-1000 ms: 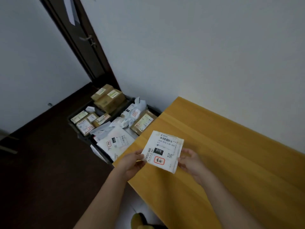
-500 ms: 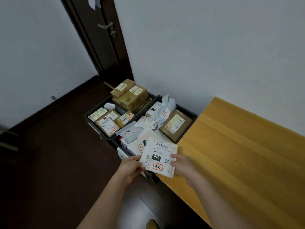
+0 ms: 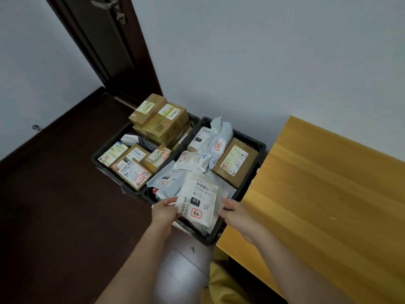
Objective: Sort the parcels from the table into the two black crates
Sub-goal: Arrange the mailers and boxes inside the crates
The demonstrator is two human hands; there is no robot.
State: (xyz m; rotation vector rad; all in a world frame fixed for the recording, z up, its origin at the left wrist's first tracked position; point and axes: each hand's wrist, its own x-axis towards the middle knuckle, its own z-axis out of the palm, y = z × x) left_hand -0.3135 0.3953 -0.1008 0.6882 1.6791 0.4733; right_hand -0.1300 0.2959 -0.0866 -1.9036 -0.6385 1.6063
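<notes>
Over the right-hand crate: a white parcel (image 3: 198,204) is being held label-up, just above the soft mailers already lying there.
Left hand (image 3: 164,212): fingers and thumb are pinching the parcel's left edge.
Right hand (image 3: 235,212): fingertips are touching the parcel's right edge; whether they are curling round it or only steadying it cannot be told.
Reason for the hold: two hands at opposite edges are keeping the thin packet flat, and its printed label with the red stamp is facing the camera, probably so the marking can be read before release.
Right black crate (image 3: 260,148): it is sitting on the floor against the table's end, holding pale mailers and one brown box (image 3: 235,161) with a label.
Left black crate (image 3: 96,157): it is touching the right crate's side and carrying stacked cardboard boxes (image 3: 160,119) toward the wall, with flatter labelled boxes nearer the front.
Table (image 3: 328,194): the yellow wooden top in view is showing no further parcels, which suggests the sort is nearing its end.
Obstacles: the heaped mailers are leaving little flat room, so the parcel will likely have to rest on top of them.
Surroundings: a dark door (image 3: 109,51) is standing behind the crates.
</notes>
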